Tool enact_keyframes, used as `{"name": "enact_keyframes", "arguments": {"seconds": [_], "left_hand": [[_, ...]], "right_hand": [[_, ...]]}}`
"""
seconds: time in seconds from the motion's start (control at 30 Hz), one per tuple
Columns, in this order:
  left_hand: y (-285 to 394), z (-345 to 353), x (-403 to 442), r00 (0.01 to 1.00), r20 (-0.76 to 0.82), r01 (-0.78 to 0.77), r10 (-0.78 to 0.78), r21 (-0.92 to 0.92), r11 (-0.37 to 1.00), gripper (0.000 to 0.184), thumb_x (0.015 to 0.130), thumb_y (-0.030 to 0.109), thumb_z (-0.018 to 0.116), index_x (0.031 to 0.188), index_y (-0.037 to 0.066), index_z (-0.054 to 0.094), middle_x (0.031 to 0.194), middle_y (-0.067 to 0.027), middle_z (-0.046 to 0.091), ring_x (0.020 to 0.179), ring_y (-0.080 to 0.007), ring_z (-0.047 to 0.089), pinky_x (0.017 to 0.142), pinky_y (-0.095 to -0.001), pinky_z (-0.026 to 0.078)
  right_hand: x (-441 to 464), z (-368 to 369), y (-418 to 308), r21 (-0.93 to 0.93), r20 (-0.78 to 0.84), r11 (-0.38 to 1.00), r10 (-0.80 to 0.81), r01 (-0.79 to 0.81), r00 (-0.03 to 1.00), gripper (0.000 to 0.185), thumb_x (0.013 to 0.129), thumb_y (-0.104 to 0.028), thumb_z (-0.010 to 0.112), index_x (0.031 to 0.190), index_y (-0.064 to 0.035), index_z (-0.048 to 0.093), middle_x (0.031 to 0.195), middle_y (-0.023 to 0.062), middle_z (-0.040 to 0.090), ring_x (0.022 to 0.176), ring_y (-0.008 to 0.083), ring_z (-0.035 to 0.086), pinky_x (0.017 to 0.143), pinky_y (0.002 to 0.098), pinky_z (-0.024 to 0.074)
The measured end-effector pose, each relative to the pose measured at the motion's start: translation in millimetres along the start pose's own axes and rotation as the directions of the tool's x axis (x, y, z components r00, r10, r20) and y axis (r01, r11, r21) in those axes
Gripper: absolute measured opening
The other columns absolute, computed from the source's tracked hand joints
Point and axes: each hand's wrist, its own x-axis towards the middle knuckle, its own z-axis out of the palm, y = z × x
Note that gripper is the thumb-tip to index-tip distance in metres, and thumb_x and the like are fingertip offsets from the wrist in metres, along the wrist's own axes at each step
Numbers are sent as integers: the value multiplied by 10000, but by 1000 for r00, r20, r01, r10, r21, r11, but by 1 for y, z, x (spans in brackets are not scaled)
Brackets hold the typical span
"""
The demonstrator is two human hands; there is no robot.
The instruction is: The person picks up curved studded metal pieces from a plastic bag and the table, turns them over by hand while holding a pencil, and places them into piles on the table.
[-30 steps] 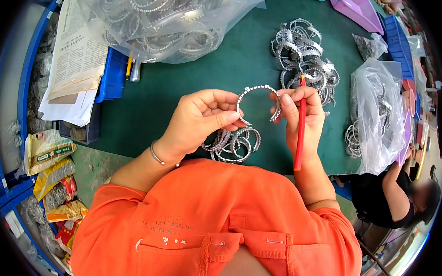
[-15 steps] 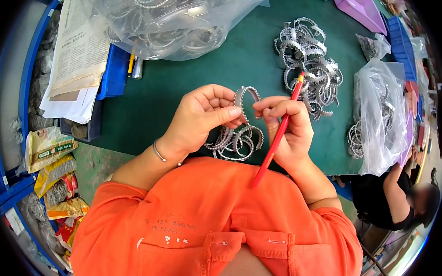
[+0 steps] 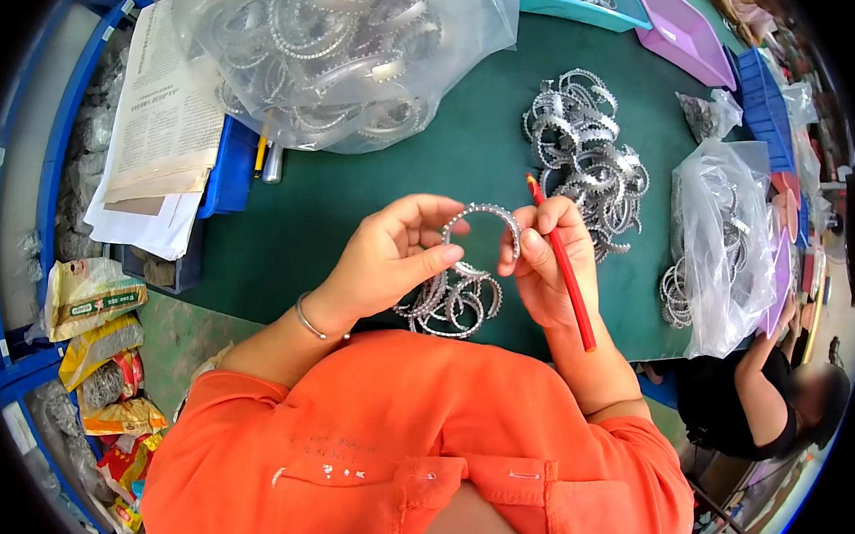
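Observation:
A silver, C-shaped metal cuff with a beaded edge (image 3: 483,209) is raised in front of my chest, its gap facing down. My left hand (image 3: 384,255) grips one end between thumb and fingers. At the other end, the fingertips of my right hand (image 3: 554,276) pinch the cuff. That same hand also keeps a red pencil (image 3: 572,292) slanted across the palm. Below the held cuff, a small group of similar cuffs (image 3: 466,308) lies at the table's near edge. A larger heap of cuffs (image 3: 590,155) is beyond my right hand.
A big clear bag of cuffs (image 3: 342,61) sits at the back of the green table (image 3: 338,180). Papers (image 3: 159,116) rest on a blue bin at left. Another plastic bag (image 3: 727,244), a turquoise tray (image 3: 592,2) and a purple tray (image 3: 684,31) are right. A person (image 3: 738,387) sits at right.
The held cuff has turned so its arch shows more fully. The red pencil has swung, its lower end moving right, away from my shirt. The view has shifted slightly.

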Motion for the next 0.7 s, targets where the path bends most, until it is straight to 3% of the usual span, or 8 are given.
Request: {"name": "enact_keyframes", "arguments": {"seconds": [0.07,0.13,0.23,0.4,0.63,0.7], "left_hand": [[1,-2,-1,1000,5,29,-29,-33,999,306,811,2,562,1106,-18,482,950,-102,572,811,-132,571,682,-235,491],[1,1,-2,999,-29,32,-33,-25,999,239,829,9,533,1064,-36,525,815,-108,601,719,-144,595,610,-237,509],[0,-4,-3,999,-19,36,-37,-27,999,234,831,14,532,1059,-41,532,801,-107,603,716,-145,596,601,-231,509],[-1,-7,-3,999,-6,54,-54,-49,997,224,837,30,531,1047,-45,543,774,-101,603,701,-138,592,583,-225,504],[4,-7,-5,997,38,73,-75,41,996,233,856,63,512,1068,-28,549,782,-78,600,662,-98,562,582,-204,472],[6,-5,-5,997,34,69,-71,54,996,238,872,81,490,1077,-28,545,793,-76,599,661,-95,559,590,-204,470]], "right_hand": [[-2,-2,-1,33,-16,999,23,-23,1000,181,802,23,565,854,-76,422,819,114,549,673,185,589,580,283,527],[-1,-3,-4,-53,-90,996,72,-77,993,147,821,8,546,853,-77,431,825,110,554,685,182,592,591,276,529],[-2,-3,-6,-155,-163,984,65,-90,985,119,835,-6,530,854,-77,437,824,109,559,692,181,595,594,271,531],[-1,-4,-7,-142,-174,981,104,-130,979,104,842,-8,516,865,-69,435,825,121,566,687,187,594,575,262,528],[1,0,-10,-167,-180,966,164,-195,970,129,833,-45,549,859,-66,424,776,137,578,594,162,582,415,202,419],[0,-2,-9,-262,-128,951,136,-166,982,156,818,-40,571,847,-60,419,743,136,584,541,156,572,387,197,408]]}}
